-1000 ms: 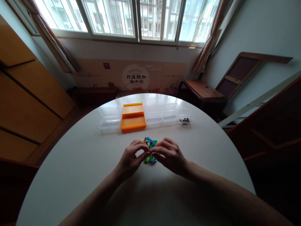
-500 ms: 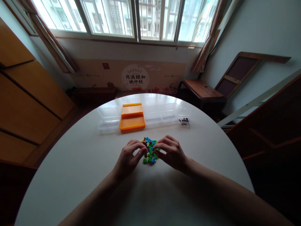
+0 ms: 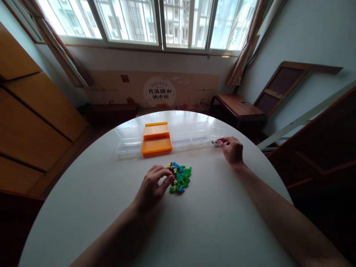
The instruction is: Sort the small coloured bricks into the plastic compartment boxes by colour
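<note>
A pile of small building bricks (image 3: 180, 177), green, blue, yellow and dark brown, lies in the middle of the round white table (image 3: 91, 193). My left hand (image 3: 154, 186) rests at the pile's left edge, its fingertips pinching among the bricks there. My right hand (image 3: 232, 149) is stretched out to the far right, fingers over a small clear box (image 3: 217, 133) that holds several dark brown pieces. Whether those fingers hold a piece is hidden.
Along the table's far side stand an open clear box (image 3: 128, 139), an orange tray (image 3: 156, 138) and two more clear boxes (image 3: 190, 134). A wooden bench (image 3: 239, 105) and leaning boards stand behind on the right, wooden cabinets on the left.
My right hand has left the brick pile and reached right and away to the small box of brown pieces. My left hand has stayed at the pile.
</note>
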Action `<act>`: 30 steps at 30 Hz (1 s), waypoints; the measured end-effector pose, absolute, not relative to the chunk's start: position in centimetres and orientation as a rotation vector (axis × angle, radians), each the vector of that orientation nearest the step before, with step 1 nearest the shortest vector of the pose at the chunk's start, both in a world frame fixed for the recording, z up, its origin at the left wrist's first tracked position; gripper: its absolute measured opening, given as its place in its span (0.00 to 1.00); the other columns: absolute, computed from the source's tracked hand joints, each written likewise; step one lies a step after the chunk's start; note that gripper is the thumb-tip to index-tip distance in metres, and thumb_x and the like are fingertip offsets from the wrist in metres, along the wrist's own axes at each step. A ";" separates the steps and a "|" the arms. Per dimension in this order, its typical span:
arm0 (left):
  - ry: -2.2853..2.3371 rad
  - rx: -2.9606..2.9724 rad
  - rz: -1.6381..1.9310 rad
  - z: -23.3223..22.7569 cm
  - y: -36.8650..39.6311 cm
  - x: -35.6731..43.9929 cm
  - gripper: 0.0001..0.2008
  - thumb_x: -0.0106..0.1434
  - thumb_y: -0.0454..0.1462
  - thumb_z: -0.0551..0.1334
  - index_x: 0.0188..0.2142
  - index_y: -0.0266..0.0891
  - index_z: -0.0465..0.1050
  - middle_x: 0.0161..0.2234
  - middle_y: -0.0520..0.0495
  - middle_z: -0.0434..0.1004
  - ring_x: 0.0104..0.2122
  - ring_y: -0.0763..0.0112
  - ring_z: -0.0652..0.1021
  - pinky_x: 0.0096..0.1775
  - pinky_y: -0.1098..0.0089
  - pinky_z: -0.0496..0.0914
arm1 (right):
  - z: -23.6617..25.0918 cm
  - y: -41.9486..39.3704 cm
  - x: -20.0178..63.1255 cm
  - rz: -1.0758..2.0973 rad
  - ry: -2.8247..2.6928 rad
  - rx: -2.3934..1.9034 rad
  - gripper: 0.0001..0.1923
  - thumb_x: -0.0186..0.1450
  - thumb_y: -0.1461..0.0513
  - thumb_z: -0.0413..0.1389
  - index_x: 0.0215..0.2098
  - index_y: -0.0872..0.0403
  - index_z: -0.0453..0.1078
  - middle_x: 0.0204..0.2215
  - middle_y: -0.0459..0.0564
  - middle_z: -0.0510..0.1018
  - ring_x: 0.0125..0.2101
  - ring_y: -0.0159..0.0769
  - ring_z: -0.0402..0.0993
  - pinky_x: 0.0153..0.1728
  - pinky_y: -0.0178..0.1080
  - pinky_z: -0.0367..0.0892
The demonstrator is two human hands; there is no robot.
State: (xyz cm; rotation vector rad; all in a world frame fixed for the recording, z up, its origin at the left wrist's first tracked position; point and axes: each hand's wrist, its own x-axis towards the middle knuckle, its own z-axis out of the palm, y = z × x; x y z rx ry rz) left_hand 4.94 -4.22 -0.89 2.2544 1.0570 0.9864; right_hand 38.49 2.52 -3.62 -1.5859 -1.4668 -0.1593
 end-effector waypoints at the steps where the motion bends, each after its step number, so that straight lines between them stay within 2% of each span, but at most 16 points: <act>1: 1.062 2.258 0.985 -0.9 -4.2 4.9 0.09 0.65 0.39 0.58 0.31 0.40 0.73 0.33 0.47 0.77 0.38 0.67 0.73 0.43 0.66 0.68 | -3.8 2.7 39.0 -0.120 -1.436 -1.623 0.11 0.60 0.58 0.56 0.32 0.57 0.77 0.29 0.52 0.78 0.25 0.37 0.69 0.33 0.41 0.67; 5: 1.119 2.281 0.993 -0.9 -4.1 4.7 0.09 0.65 0.39 0.58 0.31 0.41 0.74 0.33 0.48 0.76 0.37 0.66 0.73 0.43 0.65 0.68 | -3.9 2.9 39.4 -0.042 -1.334 -1.657 0.14 0.59 0.57 0.55 0.36 0.58 0.77 0.31 0.53 0.79 0.24 0.36 0.69 0.32 0.40 0.67; 12: 1.329 2.374 0.942 -1.3 -3.4 3.8 0.06 0.61 0.37 0.59 0.35 0.42 0.75 0.36 0.47 0.76 0.40 0.62 0.72 0.45 0.59 0.68 | -3.2 2.1 37.8 -0.052 -1.410 -1.574 0.13 0.60 0.57 0.54 0.33 0.57 0.76 0.30 0.53 0.79 0.25 0.36 0.70 0.33 0.41 0.68; 18: 1.298 2.508 0.792 -1.0 -3.9 4.0 0.09 0.58 0.34 0.60 0.38 0.44 0.77 0.40 0.46 0.76 0.42 0.61 0.71 0.46 0.57 0.67 | -3.1 1.7 36.7 -0.085 -1.522 -1.513 0.10 0.61 0.59 0.54 0.32 0.56 0.76 0.30 0.52 0.78 0.27 0.37 0.70 0.34 0.41 0.68; 24: 1.319 2.544 0.717 -0.7 -4.3 4.3 0.06 0.60 0.37 0.62 0.36 0.47 0.78 0.42 0.47 0.75 0.44 0.59 0.70 0.46 0.56 0.64 | -3.1 1.3 36.0 -0.112 -1.570 -1.481 0.09 0.62 0.60 0.55 0.33 0.56 0.76 0.30 0.51 0.78 0.28 0.37 0.70 0.34 0.41 0.68; 30: 1.278 2.594 0.729 -0.8 -4.1 4.0 0.04 0.61 0.37 0.62 0.32 0.44 0.76 0.41 0.46 0.75 0.43 0.61 0.70 0.44 0.60 0.63 | -2.9 1.0 35.4 -0.115 -1.593 -1.441 0.08 0.62 0.61 0.55 0.33 0.55 0.76 0.29 0.50 0.77 0.28 0.37 0.69 0.34 0.41 0.68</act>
